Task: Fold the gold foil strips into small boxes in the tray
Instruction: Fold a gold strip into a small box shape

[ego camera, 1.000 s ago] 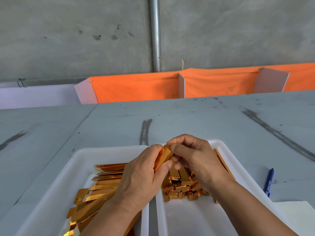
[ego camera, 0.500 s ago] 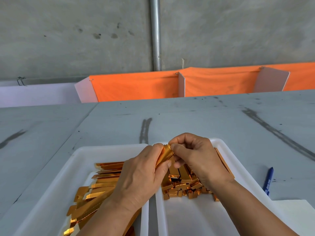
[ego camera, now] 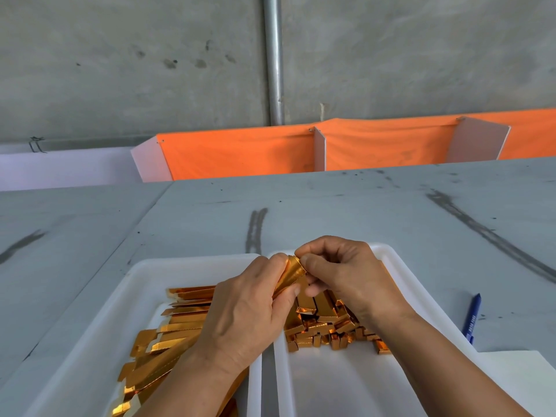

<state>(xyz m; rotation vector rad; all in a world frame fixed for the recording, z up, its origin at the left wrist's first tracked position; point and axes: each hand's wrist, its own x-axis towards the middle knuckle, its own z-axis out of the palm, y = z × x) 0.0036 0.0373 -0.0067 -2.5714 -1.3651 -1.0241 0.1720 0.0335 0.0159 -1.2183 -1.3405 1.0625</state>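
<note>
Both hands meet above the gap between two white trays. My left hand (ego camera: 249, 311) grips a gold foil strip (ego camera: 290, 275) along its length, the strip partly folded into a narrow box. My right hand (ego camera: 346, 275) pinches the strip's far end between thumb and fingertips. The left tray (ego camera: 144, 284) holds a stack of flat gold strips (ego camera: 177, 326). In the right tray (ego camera: 400, 284) lies a heap of folded gold boxes (ego camera: 319, 326), partly hidden by my right wrist.
A blue pen (ego camera: 472, 317) lies on the grey table to the right of the trays, beside a white sheet (ego camera: 517, 374) at the near right. Orange cloth dividers (ego camera: 240, 155) with white panels stand along the table's far edge, before a concrete wall.
The hands stayed in place over the trays. My right fingers have worked at the strip's far end, which now looks more rounded and closed in than a second ago.
</note>
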